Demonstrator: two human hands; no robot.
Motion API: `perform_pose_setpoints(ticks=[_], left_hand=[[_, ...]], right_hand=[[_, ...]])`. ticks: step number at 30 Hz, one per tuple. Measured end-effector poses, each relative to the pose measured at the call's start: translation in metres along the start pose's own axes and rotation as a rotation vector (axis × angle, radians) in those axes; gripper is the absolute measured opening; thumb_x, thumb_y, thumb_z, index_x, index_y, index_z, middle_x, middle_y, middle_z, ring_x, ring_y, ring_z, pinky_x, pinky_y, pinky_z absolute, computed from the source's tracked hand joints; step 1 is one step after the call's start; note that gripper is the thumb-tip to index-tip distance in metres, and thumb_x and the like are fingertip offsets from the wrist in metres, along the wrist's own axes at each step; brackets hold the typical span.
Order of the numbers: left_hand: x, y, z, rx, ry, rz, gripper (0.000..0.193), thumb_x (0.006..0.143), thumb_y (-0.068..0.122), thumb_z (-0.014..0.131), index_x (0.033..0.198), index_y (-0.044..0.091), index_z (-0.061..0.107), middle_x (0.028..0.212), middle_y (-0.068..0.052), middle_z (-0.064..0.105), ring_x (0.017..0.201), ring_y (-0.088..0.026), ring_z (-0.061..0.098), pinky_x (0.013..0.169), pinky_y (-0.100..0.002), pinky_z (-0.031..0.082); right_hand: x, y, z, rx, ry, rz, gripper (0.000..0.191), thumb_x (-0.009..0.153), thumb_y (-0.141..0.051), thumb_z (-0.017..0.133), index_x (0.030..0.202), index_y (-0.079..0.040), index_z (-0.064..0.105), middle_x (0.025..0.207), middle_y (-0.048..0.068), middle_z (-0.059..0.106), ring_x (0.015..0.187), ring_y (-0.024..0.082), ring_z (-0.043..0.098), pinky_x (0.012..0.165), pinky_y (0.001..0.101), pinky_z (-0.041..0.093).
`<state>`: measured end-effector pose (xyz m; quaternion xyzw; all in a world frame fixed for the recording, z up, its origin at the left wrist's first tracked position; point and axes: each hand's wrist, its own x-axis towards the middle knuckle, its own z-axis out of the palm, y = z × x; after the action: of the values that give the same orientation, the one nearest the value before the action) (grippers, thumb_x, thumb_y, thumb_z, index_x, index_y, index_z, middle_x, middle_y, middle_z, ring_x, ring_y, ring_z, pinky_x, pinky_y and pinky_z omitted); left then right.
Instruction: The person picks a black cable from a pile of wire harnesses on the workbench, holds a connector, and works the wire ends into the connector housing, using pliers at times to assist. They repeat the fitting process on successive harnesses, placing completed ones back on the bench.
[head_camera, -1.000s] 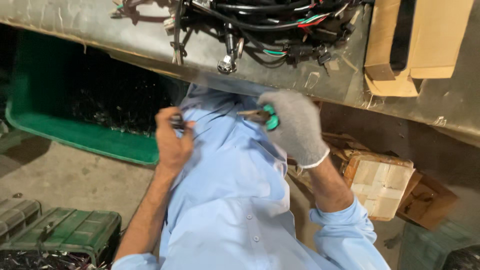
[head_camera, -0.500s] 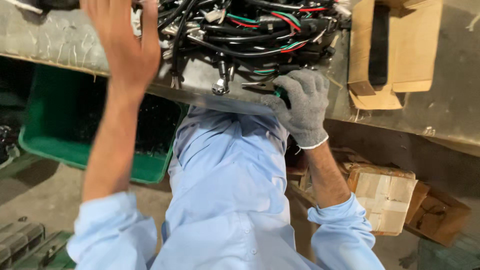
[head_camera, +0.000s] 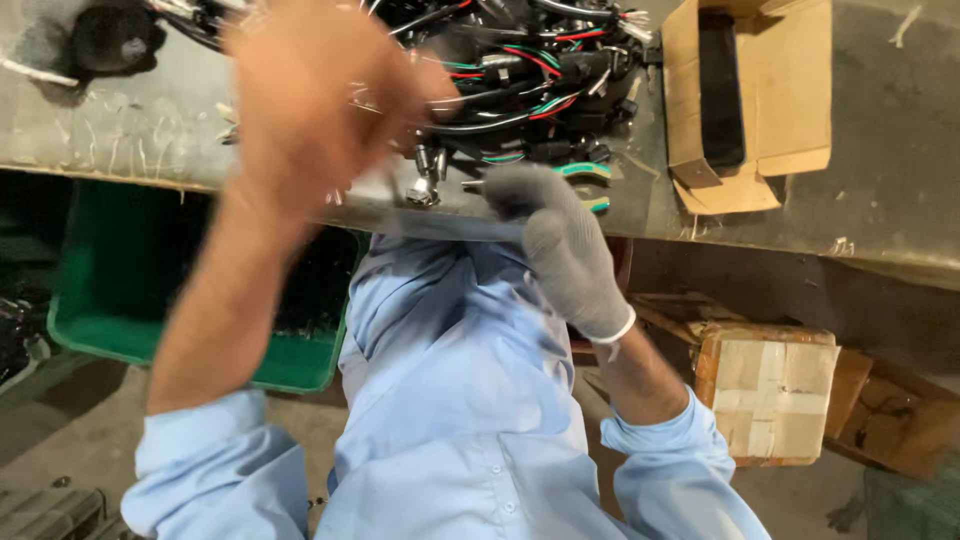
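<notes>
My left hand (head_camera: 310, 100) is over the wire bundle (head_camera: 510, 70) on the bench (head_camera: 880, 130); my right hand (head_camera: 560, 240) sits at the bench's near edge, just below the wires. Open box (head_camera: 790, 90) lies right of them. Bin (head_camera: 130, 300) under the bench, left; carton (head_camera: 770, 395) below, right.

My view is lit evenly and fairly dimly, with soft light from above falling on the bench (head_camera: 880, 150) and my shirt (head_camera: 450, 400). Under the bench it drops into deep shadow, and the green bin (head_camera: 90, 330) sits half dark. My left hand (head_camera: 310, 100) is smeared by heavy motion blur, its outline lost. My gloved right hand (head_camera: 560, 240) is sharper, only slightly soft. The wires (head_camera: 530, 60) show small glints. The bench edge bows a little, as from a wide lens.
</notes>
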<state>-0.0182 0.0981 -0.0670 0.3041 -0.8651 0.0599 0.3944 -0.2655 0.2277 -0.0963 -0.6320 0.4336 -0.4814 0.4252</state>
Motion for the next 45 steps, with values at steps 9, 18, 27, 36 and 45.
perform_pose_setpoints(ticks=[9,18,27,36,45], left_hand=[[-0.119,0.122,0.035,-0.305,-0.192,-0.288,0.046,0.087,0.036,0.078,0.123,0.012,0.064,0.113,-0.018,0.068,0.090,-0.031,0.065,0.074,-0.039,0.052],[-0.140,0.095,-0.007,-0.918,-0.216,-0.609,0.018,0.099,0.007,0.077,0.111,0.007,0.063,0.090,-0.007,0.068,0.076,-0.014,0.069,0.069,-0.024,0.054],[-0.101,0.084,-0.021,-0.915,0.078,-0.723,0.023,0.098,0.007,0.081,0.102,0.002,0.060,0.089,-0.007,0.072,0.069,-0.006,0.062,0.063,-0.020,0.048],[-0.110,0.083,-0.029,-1.094,0.702,-0.950,0.032,0.093,0.019,0.080,0.108,0.004,0.055,0.073,-0.009,0.064,0.058,-0.013,0.057,0.052,-0.031,0.047],[-0.156,0.135,0.039,-0.707,-0.262,-0.644,0.046,0.097,0.029,0.070,0.132,0.008,0.048,0.113,-0.012,0.064,0.107,-0.023,0.059,0.093,-0.033,0.048]], right_hand=[[0.005,-0.020,0.007,0.439,-0.030,0.444,0.027,0.106,-0.030,0.049,0.112,-0.004,0.056,0.100,0.007,0.063,0.084,0.018,0.057,0.079,0.0359,0.049],[-0.009,-0.005,-0.005,-0.507,-0.593,0.068,0.026,0.096,-0.027,0.066,0.111,-0.007,0.069,0.093,0.012,0.071,0.086,0.033,0.070,0.073,0.0411,0.054],[-0.021,0.005,0.002,-0.398,-0.387,0.124,0.025,0.091,-0.021,0.071,0.111,-0.007,0.065,0.088,0.009,0.067,0.077,0.030,0.069,0.069,0.0374,0.054],[-0.027,0.010,0.017,-0.420,-0.320,-0.013,0.015,0.093,-0.009,0.064,0.108,-0.007,0.066,0.102,0.008,0.070,0.099,0.029,0.065,0.092,0.0390,0.052],[-0.042,0.044,0.027,0.239,-0.041,0.578,0.015,0.101,-0.008,0.058,0.106,0.001,0.068,0.098,0.002,0.070,0.086,0.008,0.062,0.079,0.0262,0.056]])
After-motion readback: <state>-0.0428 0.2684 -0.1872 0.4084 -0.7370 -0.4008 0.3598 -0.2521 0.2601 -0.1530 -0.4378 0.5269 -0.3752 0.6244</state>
